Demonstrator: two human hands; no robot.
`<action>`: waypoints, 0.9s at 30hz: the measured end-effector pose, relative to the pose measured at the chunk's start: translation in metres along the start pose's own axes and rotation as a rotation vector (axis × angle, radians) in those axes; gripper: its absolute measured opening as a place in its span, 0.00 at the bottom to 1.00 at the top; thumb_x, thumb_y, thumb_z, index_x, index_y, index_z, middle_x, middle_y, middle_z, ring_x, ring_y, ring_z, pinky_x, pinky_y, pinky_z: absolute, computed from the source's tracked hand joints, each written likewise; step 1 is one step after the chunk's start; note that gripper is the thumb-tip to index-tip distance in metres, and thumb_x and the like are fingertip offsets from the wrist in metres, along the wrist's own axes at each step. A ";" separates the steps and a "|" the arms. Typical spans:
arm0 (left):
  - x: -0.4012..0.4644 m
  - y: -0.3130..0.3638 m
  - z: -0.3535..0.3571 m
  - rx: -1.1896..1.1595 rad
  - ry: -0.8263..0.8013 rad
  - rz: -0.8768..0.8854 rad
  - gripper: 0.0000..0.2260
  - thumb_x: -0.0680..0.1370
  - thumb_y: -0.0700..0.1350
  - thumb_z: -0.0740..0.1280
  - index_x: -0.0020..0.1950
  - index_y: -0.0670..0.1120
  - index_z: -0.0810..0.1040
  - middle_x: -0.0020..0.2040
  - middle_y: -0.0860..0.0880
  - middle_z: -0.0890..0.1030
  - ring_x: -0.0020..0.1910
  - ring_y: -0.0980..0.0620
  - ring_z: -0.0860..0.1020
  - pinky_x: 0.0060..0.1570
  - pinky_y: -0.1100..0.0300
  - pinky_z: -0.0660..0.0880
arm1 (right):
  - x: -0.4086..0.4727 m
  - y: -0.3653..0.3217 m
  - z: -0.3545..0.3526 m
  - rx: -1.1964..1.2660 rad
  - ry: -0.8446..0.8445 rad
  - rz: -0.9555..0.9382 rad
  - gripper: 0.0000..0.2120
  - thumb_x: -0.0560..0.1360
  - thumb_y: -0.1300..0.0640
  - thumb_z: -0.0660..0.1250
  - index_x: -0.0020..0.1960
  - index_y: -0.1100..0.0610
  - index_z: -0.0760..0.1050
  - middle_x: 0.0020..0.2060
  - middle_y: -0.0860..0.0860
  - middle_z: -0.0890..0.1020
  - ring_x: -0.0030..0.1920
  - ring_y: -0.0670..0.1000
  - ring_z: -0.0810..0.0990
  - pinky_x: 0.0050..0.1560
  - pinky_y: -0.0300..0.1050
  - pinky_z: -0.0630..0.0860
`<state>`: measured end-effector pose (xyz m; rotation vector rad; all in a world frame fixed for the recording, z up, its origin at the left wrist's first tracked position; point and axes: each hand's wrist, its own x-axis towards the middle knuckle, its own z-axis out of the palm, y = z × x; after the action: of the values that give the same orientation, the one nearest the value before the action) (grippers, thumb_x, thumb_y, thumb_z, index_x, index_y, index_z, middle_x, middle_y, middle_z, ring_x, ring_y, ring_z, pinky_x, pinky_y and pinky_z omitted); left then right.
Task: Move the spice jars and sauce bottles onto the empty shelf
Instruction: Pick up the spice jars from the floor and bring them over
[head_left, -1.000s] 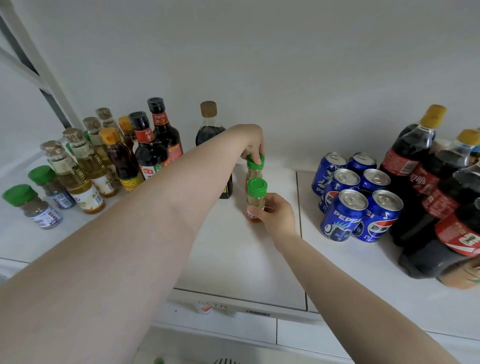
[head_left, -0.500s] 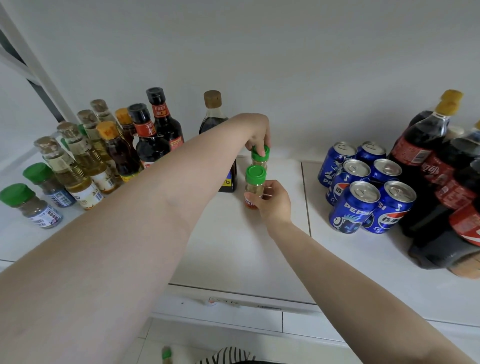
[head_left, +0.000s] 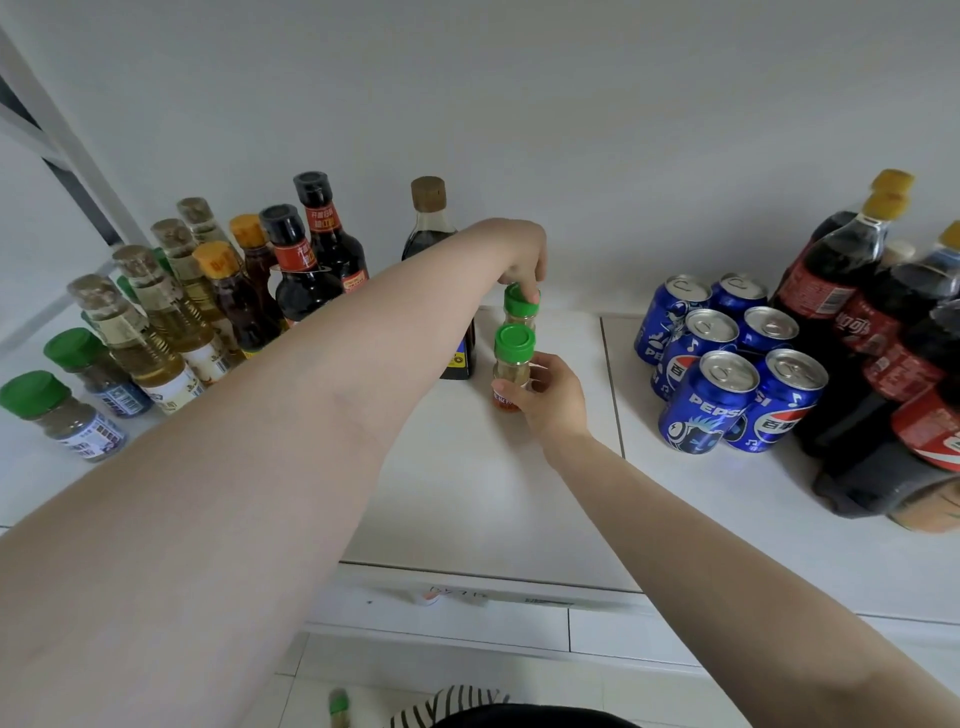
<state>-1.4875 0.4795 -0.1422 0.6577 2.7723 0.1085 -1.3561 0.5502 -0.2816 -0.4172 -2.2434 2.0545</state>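
Observation:
Two green-capped spice jars stand in the middle of the white shelf (head_left: 467, 509). My left hand (head_left: 524, 254) grips the far spice jar (head_left: 521, 310) by its lid from above. My right hand (head_left: 550, 397) wraps the body of the near spice jar (head_left: 512, 364), which rests on the shelf. A dark sauce bottle with a brown cap (head_left: 431, 228) stands just left of them, partly hidden by my left forearm. At the left stand several sauce and oil bottles (head_left: 291, 270) and more green-capped jars (head_left: 62, 415).
Blue Pepsi cans (head_left: 722, 364) cluster right of the jars. Large cola bottles (head_left: 883, 332) fill the far right. A white wall runs behind everything. Below the shelf edge, near the floor, another green-capped jar (head_left: 338, 709) is partly visible.
Both hands stay on the two jars in almost the same spot. The camera has tilted down slightly, showing more of the floor below.

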 end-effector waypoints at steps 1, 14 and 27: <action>-0.001 0.001 -0.001 -0.011 0.015 0.004 0.22 0.72 0.48 0.73 0.64 0.46 0.77 0.57 0.44 0.81 0.46 0.46 0.79 0.52 0.56 0.74 | -0.001 -0.001 -0.001 -0.002 -0.001 -0.003 0.24 0.67 0.63 0.77 0.60 0.57 0.73 0.54 0.55 0.80 0.51 0.52 0.77 0.30 0.24 0.70; -0.068 0.027 0.007 -0.340 0.213 0.205 0.15 0.73 0.45 0.71 0.59 0.47 0.79 0.57 0.48 0.80 0.51 0.53 0.77 0.52 0.63 0.71 | -0.048 -0.009 -0.026 -0.113 0.108 0.034 0.26 0.67 0.57 0.77 0.63 0.56 0.73 0.54 0.52 0.78 0.54 0.50 0.75 0.52 0.42 0.72; -0.301 0.033 0.140 -0.672 0.324 -0.175 0.17 0.73 0.42 0.72 0.61 0.47 0.78 0.58 0.47 0.80 0.54 0.51 0.79 0.58 0.60 0.75 | -0.185 0.020 -0.044 -0.240 -0.158 -0.076 0.21 0.69 0.58 0.75 0.60 0.53 0.75 0.51 0.50 0.78 0.50 0.49 0.77 0.50 0.41 0.76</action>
<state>-1.1748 0.3744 -0.1932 0.2299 2.7912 1.1323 -1.1648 0.5487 -0.2732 -0.1840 -2.5667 1.8484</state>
